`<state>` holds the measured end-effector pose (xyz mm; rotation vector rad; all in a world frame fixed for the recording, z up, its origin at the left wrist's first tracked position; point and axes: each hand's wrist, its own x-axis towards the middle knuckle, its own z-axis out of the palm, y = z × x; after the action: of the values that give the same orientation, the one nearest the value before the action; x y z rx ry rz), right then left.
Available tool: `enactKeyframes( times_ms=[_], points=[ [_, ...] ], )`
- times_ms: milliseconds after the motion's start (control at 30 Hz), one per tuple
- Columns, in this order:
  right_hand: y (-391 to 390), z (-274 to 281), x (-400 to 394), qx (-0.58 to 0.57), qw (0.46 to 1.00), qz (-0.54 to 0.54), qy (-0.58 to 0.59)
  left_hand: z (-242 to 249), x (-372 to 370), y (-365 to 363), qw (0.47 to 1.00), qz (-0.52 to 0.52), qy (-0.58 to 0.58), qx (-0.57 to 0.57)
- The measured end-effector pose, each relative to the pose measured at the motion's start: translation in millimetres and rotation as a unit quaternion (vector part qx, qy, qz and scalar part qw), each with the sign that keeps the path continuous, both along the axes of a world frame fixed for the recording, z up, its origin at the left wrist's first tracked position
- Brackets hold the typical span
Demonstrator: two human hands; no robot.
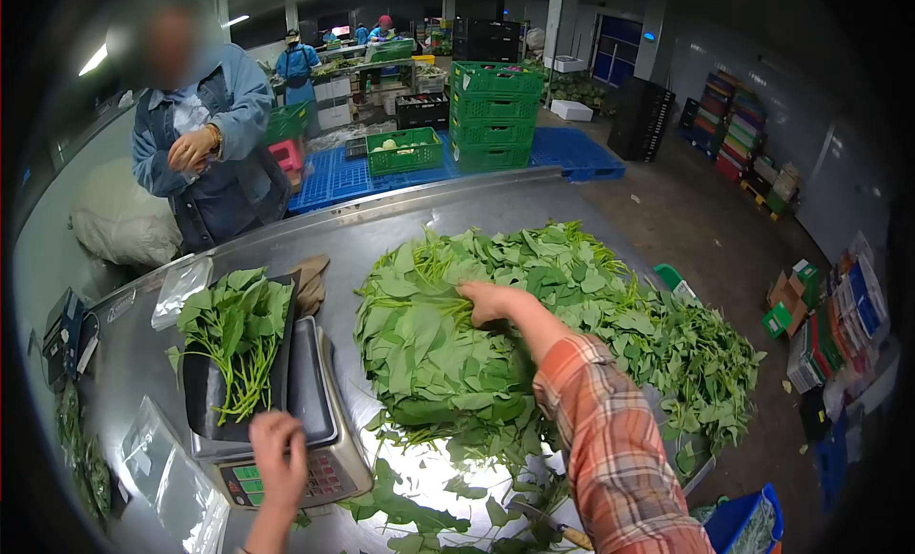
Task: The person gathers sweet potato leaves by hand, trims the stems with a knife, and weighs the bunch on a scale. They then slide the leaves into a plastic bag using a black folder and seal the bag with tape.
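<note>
A large heap of leafy green vegetables [448,349] with pale green stems covers the middle of the metal table. My right hand [488,304] reaches into its upper part, fingers closed around some stems; leaves partly hide the fingertips. To the left, a bunch of leafy greens [233,339] lies in a black tray [202,401] on a digital scale [348,449], stems toward me. Close to those stem ends, over the scale's front, is my left hand [279,456]. Its fingers are loosely bent with the thumb apart, and nothing shows in them.
Clear plastic bags [162,463] lie left of the scale, and a brown cloth [310,282] behind it. A person in a denim jacket [214,134] stands across the metal table [381,220]. Green crates [491,115] are stacked behind. A knife handle [575,537] shows near the front edge.
</note>
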<state>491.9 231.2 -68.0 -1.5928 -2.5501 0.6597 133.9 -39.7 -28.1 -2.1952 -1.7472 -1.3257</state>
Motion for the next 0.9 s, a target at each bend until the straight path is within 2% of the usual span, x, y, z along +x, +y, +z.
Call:
enactKeyframes(
  times_ms=[33,67,100,133,233,267,367,400,467,533,633,667,733,767,800,833,900],
  points=[
    [1.1,1.2,0.4,0.038,0.999,0.021,-0.009,-13.0,7.5,-13.5,0.999,-0.018,-0.042,-0.025],
    [-0.5,4.1,0.6,0.075,0.996,0.043,-0.017,-21.1,14.9,-26.6,0.999,-0.026,-0.020,-0.031],
    [-4.3,9.5,0.5,0.112,0.991,0.065,-0.025,-35.6,22.5,-42.1,0.993,-0.028,-0.091,-0.069],
    [-17.1,32.6,0.5,0.058,0.996,0.066,-0.013,-41.7,29.0,-53.3,0.995,-0.041,-0.074,-0.058],
    [-55.2,67.4,8.5,0.063,0.997,0.050,-0.003,-29.0,49.5,-82.3,0.993,-0.081,-0.028,-0.076],
    [-66.8,80.2,11.2,0.102,0.993,0.053,0.000,-27.7,58.4,-88.5,0.987,-0.077,-0.077,-0.114],
    [-110.4,132.5,16.5,0.131,0.979,-0.017,0.154,-29.5,74.1,-102.8,0.955,-0.070,-0.193,-0.215],
    [-118.5,138.0,17.6,0.114,0.980,-0.041,0.160,-39.0,77.5,-101.0,0.945,-0.071,-0.214,-0.235],
    [-120.4,107.0,22.2,0.037,0.974,-0.092,0.203,-52.8,84.6,-99.7,0.925,-0.099,-0.241,-0.276],
    [-127.5,79.3,28.2,-0.065,0.947,-0.138,0.284,-38.2,98.6,-101.2,0.938,-0.159,-0.179,-0.251],
    [-170.1,84.0,33.7,-0.228,0.865,-0.134,0.426,-11.4,118.4,-102.7,0.961,-0.210,-0.076,-0.160],
    [-192.7,90.6,30.0,-0.273,0.854,-0.092,0.433,-1.2,122.3,-105.5,0.967,-0.219,-0.038,-0.122],
    [-246.1,110.2,9.1,-0.316,0.862,-0.039,0.394,20.2,130.2,-116.3,0.969,-0.218,0.114,-0.026],
    [-263.0,95.2,1.0,-0.311,0.885,0.011,0.347,28.1,132.8,-120.0,0.958,-0.215,0.187,0.022],
    [-280.8,76.9,-5.7,-0.290,0.899,0.060,0.324,31.5,134.7,-121.7,0.949,-0.206,0.237,-0.013],
    [-305.0,80.9,-13.8,-0.398,0.849,0.047,0.344,31.3,136.6,-123.1,0.937,-0.196,0.285,-0.051],
    [-330.9,41.3,-24.8,-0.461,0.825,0.007,0.327,27.9,133.1,-124.7,0.932,-0.212,0.281,-0.092]
  ],
)
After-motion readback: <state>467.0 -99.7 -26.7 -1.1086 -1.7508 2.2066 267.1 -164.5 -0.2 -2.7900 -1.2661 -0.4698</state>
